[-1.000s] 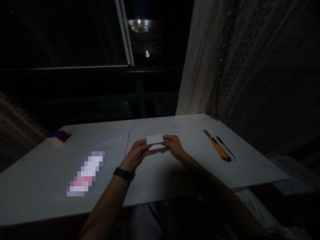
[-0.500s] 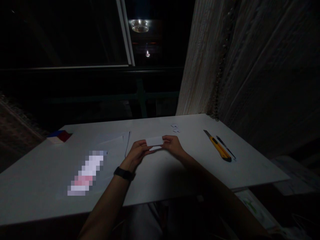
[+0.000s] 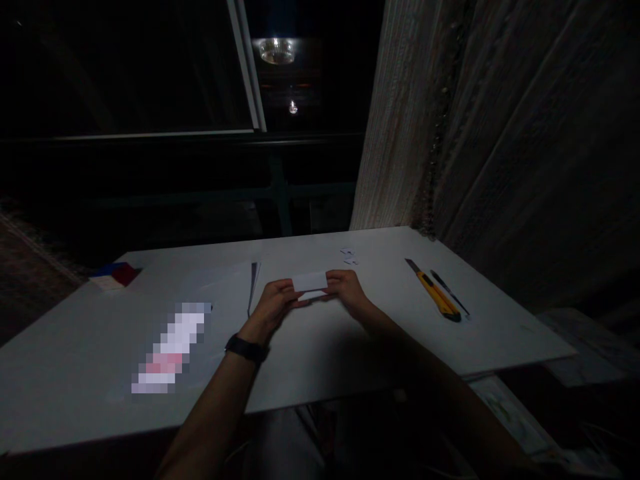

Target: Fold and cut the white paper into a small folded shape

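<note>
A small white piece of folded paper (image 3: 309, 281) is held just above the table by both hands. My left hand (image 3: 273, 305), with a dark band on its wrist, pinches the left end. My right hand (image 3: 349, 291) grips the right end between thumb and fingers. The lower edge of the paper shows a second layer or a gap between the thumbs. Behind the hands lie two small white cut pieces with dark marks (image 3: 349, 261). A dark-edged sheet or strip (image 3: 253, 283) is close to my left hand.
On the white table (image 3: 390, 360), a yellow box cutter (image 3: 434, 292) with its blade out lies at right, beside a thin dark pen-like tool (image 3: 450, 292). A Rubik's-like coloured cube (image 3: 115, 275) sits far left. A blurred-out bright object (image 3: 173, 347) lies left. A curtain (image 3: 385, 133) hangs behind.
Both hands keep their hold on the folded paper and have hardly moved. The whole view has shifted slightly.
</note>
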### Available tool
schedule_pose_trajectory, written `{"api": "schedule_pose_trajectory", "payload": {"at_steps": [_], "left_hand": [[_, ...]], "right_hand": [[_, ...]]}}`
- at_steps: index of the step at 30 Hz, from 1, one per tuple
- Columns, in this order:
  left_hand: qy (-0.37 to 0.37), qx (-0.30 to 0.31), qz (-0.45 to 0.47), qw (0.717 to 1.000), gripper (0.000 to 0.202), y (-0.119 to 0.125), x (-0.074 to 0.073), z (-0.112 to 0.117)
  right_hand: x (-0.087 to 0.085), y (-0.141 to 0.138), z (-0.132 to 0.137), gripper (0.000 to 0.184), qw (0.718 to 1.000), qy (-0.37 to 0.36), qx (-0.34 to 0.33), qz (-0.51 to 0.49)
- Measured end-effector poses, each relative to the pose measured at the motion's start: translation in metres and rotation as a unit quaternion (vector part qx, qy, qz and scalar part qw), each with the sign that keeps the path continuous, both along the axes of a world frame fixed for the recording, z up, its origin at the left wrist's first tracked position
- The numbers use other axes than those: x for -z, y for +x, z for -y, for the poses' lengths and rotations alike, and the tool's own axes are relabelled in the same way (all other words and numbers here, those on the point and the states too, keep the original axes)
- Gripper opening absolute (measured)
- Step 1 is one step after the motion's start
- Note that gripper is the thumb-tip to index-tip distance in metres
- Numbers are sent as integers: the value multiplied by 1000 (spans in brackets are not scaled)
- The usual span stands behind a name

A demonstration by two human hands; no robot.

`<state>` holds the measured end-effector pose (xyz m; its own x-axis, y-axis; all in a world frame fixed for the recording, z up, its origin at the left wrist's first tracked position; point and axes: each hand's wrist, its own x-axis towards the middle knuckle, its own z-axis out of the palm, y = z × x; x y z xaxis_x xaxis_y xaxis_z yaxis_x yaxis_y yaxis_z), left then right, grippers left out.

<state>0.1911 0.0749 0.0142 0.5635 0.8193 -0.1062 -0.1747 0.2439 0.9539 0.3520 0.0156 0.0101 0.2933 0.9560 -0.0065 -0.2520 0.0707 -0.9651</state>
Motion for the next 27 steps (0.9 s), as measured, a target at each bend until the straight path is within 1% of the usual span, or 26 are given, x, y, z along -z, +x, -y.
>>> {"api": "schedule_pose_trajectory", "payload": {"at_steps": [3, 6, 9, 13, 16, 20, 27], "left_hand": [[-5, 7, 14, 1000, 31, 0, -2, 1], [6, 26, 20, 999, 33, -1, -5, 3], [20, 41, 31, 998, 33, -2, -6, 5], [19, 42, 35, 998, 33, -1, -7, 7], [18, 34, 32, 999, 32, 0, -8, 8], [22, 26, 31, 999, 32, 2, -8, 8], [42, -39, 9, 998, 33, 5, -5, 8]], "right_hand": [[0, 2, 1, 21, 1000, -13, 13, -12], [2, 5, 2, 22, 999, -12, 17, -38], [6, 8, 2, 26, 998, 3, -16, -69], [12, 10, 1, 28, 992, -2, -64, -107], [15, 12, 0, 30, 989, -5, -81, -126], [15, 12, -1, 29, 989, -7, -80, -126], [16, 12, -1, 30, 992, -14, -63, -105]]}}
